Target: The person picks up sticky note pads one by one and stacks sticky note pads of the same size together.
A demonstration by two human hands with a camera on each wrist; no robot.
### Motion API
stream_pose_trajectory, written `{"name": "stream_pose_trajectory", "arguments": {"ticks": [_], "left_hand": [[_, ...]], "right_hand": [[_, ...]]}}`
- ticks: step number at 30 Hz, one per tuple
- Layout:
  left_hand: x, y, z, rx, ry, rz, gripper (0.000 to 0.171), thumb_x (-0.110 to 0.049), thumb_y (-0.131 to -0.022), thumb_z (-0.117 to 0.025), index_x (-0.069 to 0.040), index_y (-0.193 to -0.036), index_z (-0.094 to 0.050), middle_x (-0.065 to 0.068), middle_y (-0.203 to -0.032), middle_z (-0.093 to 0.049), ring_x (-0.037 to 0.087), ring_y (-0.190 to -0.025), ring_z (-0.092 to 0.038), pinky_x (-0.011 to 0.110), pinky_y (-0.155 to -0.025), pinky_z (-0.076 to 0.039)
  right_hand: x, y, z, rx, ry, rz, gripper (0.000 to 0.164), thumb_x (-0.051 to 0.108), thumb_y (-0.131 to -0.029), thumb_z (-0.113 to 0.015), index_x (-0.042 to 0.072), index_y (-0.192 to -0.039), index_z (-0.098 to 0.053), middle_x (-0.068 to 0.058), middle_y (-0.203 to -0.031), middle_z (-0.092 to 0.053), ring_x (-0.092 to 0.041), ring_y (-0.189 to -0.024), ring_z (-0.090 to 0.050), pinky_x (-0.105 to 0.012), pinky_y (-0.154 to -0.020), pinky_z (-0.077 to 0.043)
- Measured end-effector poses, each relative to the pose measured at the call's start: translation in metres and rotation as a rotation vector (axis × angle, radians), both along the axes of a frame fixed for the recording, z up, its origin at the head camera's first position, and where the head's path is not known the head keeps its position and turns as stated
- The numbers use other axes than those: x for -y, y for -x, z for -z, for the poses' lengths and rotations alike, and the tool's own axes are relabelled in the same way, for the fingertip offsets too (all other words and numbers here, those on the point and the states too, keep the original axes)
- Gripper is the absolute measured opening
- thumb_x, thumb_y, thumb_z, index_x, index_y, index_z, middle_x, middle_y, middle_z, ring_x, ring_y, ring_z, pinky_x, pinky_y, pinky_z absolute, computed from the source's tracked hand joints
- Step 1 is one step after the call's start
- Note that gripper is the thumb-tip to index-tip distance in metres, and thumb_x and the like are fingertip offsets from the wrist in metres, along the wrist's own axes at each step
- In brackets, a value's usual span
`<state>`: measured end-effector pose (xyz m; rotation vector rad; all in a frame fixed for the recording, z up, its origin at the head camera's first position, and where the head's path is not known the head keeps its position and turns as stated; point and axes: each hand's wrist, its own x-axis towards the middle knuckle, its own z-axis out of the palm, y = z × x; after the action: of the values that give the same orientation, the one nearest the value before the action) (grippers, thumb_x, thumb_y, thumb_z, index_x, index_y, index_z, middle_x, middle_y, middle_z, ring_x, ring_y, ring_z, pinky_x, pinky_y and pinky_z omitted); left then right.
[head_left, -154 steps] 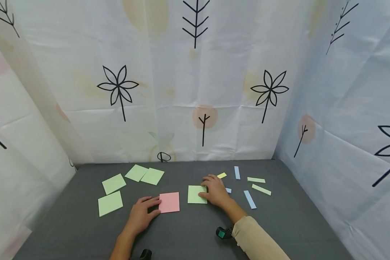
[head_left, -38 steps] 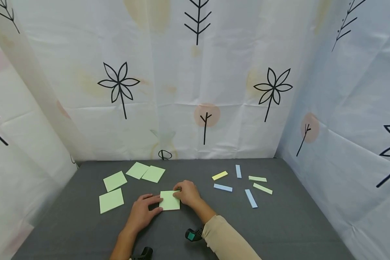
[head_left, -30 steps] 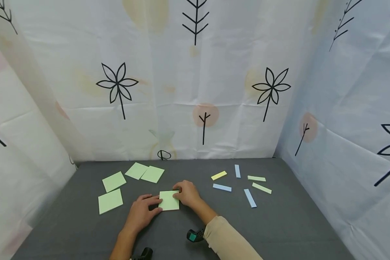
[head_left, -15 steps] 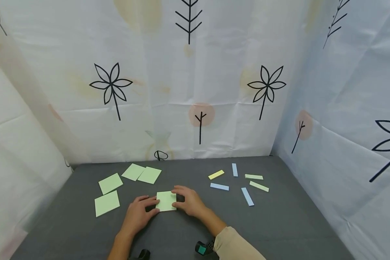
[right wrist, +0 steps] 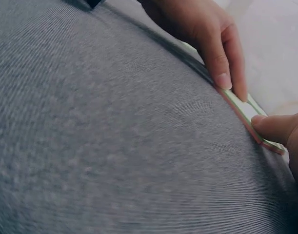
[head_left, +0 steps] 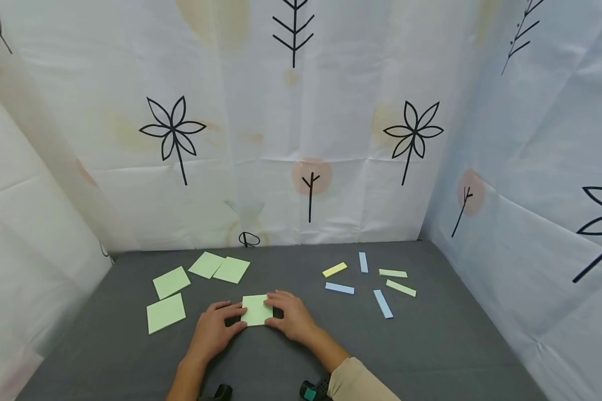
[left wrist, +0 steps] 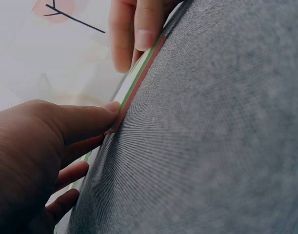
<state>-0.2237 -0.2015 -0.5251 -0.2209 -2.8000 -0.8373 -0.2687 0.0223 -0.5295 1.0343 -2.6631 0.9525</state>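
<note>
A square green sticky note pad (head_left: 256, 312) lies on top of a pink sticky note pad (left wrist: 137, 88), whose edge shows as a red line beneath it in both wrist views. From above, the pink pad is covered. My left hand (head_left: 213, 333) rests at the left side of the stack, thumb and forefinger touching its edge with the fingers nearly straight. On the opposite side, my right hand (head_left: 293, 320) touches the right edge with spread thumb and fingers.
Several green sticky notes (head_left: 165, 313) lie at the left of the grey table (head_left: 431, 345). At the right are a yellow strip (head_left: 334, 270), blue strips (head_left: 339, 288) and green strips (head_left: 401, 288). Printed white cloth (head_left: 281, 111) encloses the table.
My right hand carried the green pad leftward onto the pink one. It then shifted from pinching its upper right corner to spreading along the right edge. My left hand stayed put.
</note>
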Motion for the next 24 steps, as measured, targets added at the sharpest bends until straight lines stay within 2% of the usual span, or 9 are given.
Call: {"name": "stream_pose_trajectory", "arguments": {"ticks": [6,16,20,24], "left_hand": [[0.0,0.001,0.0,-0.006,0.005,0.006,0.035,-0.024,-0.079,-0.08,-0.016,-0.112,-0.075,0.001,-0.122,-0.066,0.032,-0.124,-0.05,0.062,-0.098,-0.033],[-0.001,0.001,-0.005,0.021,0.019,0.009,0.035,-0.025,-0.078,-0.081,-0.016,-0.111,-0.075,0.002,-0.12,-0.067,0.033,-0.123,-0.05,0.062,-0.097,-0.033],[0.001,0.005,-0.009,0.037,0.045,0.007,0.032,-0.025,-0.077,-0.082,-0.017,-0.107,-0.076,0.005,-0.112,-0.068,0.034,-0.116,-0.054,0.06,-0.095,-0.037],[0.003,0.014,-0.012,0.052,0.049,0.021,0.028,-0.025,-0.081,-0.079,-0.016,-0.107,-0.075,0.004,-0.106,-0.069,0.032,-0.108,-0.059,0.055,-0.092,-0.042]], "right_hand": [[0.001,-0.002,0.002,-0.006,-0.017,0.02,0.039,0.027,-0.087,-0.074,0.009,-0.122,-0.068,-0.006,-0.134,-0.059,-0.025,-0.13,-0.047,-0.045,-0.104,-0.036],[0.0,-0.003,0.001,-0.035,-0.017,0.013,0.036,0.024,-0.088,-0.073,0.008,-0.12,-0.069,-0.007,-0.131,-0.06,-0.026,-0.128,-0.049,-0.041,-0.104,-0.037],[0.0,-0.003,-0.001,-0.041,-0.017,0.015,0.036,0.025,-0.088,-0.073,0.008,-0.119,-0.069,-0.007,-0.131,-0.06,-0.026,-0.128,-0.049,-0.04,-0.104,-0.037],[0.0,-0.004,-0.003,-0.025,-0.012,0.022,0.035,0.025,-0.088,-0.073,0.009,-0.119,-0.07,-0.006,-0.13,-0.061,-0.025,-0.128,-0.049,-0.039,-0.104,-0.037]]}}
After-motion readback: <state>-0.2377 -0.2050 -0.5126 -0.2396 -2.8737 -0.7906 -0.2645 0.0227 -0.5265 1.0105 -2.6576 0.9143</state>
